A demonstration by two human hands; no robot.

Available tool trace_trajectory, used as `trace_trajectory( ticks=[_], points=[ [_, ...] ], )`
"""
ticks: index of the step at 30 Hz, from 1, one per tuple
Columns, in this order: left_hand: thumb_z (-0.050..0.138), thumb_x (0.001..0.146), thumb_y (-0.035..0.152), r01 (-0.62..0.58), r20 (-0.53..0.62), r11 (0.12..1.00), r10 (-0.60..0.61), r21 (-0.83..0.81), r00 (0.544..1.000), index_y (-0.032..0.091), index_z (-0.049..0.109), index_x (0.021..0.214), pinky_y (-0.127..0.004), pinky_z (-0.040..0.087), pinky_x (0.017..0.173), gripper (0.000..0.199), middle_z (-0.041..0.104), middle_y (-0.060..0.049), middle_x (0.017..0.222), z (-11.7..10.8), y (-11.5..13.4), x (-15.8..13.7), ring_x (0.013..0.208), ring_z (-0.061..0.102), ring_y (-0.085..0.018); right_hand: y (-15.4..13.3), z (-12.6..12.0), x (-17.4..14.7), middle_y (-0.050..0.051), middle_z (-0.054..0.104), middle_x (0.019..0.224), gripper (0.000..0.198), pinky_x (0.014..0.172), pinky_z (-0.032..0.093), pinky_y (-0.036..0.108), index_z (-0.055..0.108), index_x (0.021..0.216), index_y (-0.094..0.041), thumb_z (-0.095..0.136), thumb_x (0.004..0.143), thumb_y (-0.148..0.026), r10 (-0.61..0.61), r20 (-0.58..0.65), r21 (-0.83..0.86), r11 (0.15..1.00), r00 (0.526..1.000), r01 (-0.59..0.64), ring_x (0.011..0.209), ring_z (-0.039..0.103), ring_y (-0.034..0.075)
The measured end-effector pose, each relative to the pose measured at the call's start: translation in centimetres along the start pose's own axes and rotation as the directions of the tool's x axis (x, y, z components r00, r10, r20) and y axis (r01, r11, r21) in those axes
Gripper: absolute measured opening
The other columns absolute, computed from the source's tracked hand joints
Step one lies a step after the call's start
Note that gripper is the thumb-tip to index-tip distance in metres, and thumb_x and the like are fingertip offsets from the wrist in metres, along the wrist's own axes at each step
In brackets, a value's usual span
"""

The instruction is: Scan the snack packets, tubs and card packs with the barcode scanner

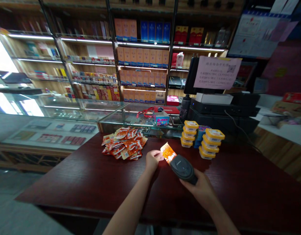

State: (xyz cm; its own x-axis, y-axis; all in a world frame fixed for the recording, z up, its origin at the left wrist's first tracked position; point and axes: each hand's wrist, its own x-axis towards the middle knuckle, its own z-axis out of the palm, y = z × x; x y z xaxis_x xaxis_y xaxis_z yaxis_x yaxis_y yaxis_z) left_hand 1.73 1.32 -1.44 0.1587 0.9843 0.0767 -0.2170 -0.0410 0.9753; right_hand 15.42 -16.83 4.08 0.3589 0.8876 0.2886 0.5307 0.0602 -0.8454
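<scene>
My left hand (154, 160) pinches the left edge of an orange snack packet (168, 152) over the counter. A bright patch of light falls on that packet. Wrapped around the handle of a black barcode scanner (182, 168) is my right hand (201, 186). The scanner's head overlaps the packet's lower right end, and I cannot tell whether they touch. Left of my left hand lies a heap of orange and red snack packets (126, 143). Beyond the scanner stand two stacks of yellow-lidded tubs, a left stack (189, 133) and a right stack (211, 143).
Blue packs (201, 134) sit between the tub stacks. A glass display case (111, 114) borders the dark red wooden counter (91, 182), with a small pink and blue box (161, 118) on it. A monitor (191, 76) bearing a paper notice (217, 72) stands at the back right.
</scene>
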Motion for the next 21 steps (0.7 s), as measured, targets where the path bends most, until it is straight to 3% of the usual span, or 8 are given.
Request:
trace_trajectory(
  ticks=[3, 8, 12, 16, 21],
  points=[
    [0.077, 0.062, 0.024, -0.033, 0.009, 0.999, 0.032, 0.026, 0.999, 0.013, 0.070, 0.073, -0.031, 0.059, 0.062, 0.017, 0.071, -0.005, 0.067, -0.1, -0.1, 0.0, 0.060, 0.068, -0.019, -0.1, -0.2, 0.0, 0.007, 0.074, 0.092, 0.034, 0.080, 0.052, 0.035, 0.070, 0.094, -0.018, 0.064, 0.067, -0.039, 0.022, 0.057, 0.037, 0.999, 0.998, -0.025, 0.086, 0.068, 0.025],
    [0.075, 0.065, 0.030, 0.005, 0.051, 1.000, -0.005, 0.008, 0.999, 0.012, 0.070, 0.077, -0.029, 0.057, 0.057, 0.022, 0.070, -0.005, 0.066, 0.0, -0.8, 0.5, 0.056, 0.066, -0.016, -0.3, -0.5, -0.2, 0.009, 0.074, 0.093, 0.036, 0.079, 0.052, 0.034, 0.069, 0.095, -0.017, 0.062, 0.069, -0.041, 0.006, 0.045, 0.027, 1.000, 0.999, -0.007, 0.087, 0.068, 0.025],
    [0.074, 0.064, 0.028, -0.003, 0.046, 1.000, 0.002, 0.019, 0.999, 0.012, 0.069, 0.074, -0.026, 0.054, 0.055, 0.019, 0.069, -0.005, 0.064, 0.1, -0.7, 0.7, 0.054, 0.065, -0.015, -0.2, -1.0, -0.1, 0.006, 0.074, 0.087, 0.030, 0.071, 0.049, 0.032, 0.068, 0.092, -0.022, 0.062, 0.070, -0.040, 0.009, 0.017, -0.176, 0.984, 1.000, -0.006, 0.081, 0.068, 0.024],
    [0.069, 0.066, 0.024, -0.044, 0.033, 0.998, 0.042, 0.034, 0.999, 0.014, 0.068, 0.072, -0.022, 0.050, 0.050, 0.012, 0.068, -0.003, 0.061, 0.2, -0.3, 0.4, 0.051, 0.063, -0.013, 1.2, -1.5, 0.4, 0.004, 0.073, 0.082, 0.028, 0.061, 0.043, 0.031, 0.065, 0.100, -0.027, 0.058, 0.075, -0.038, 0.010, -0.078, -0.569, 0.821, 0.997, -0.053, 0.076, 0.068, 0.026],
    [0.065, 0.068, 0.020, -0.103, -0.016, 0.991, 0.105, 0.089, 0.994, 0.015, 0.063, 0.066, -0.019, 0.044, 0.043, 0.006, 0.062, 0.001, 0.052, 0.2, 0.2, -0.1, 0.042, 0.056, -0.010, 5.2, -1.0, 0.6, 0.008, 0.071, 0.100, 0.034, 0.066, 0.043, 0.033, 0.062, 0.109, -0.019, 0.054, 0.078, -0.031, -0.275, -0.140, -0.713, 0.695, 0.951, 0.096, 0.079, 0.066, 0.025]
  ],
)
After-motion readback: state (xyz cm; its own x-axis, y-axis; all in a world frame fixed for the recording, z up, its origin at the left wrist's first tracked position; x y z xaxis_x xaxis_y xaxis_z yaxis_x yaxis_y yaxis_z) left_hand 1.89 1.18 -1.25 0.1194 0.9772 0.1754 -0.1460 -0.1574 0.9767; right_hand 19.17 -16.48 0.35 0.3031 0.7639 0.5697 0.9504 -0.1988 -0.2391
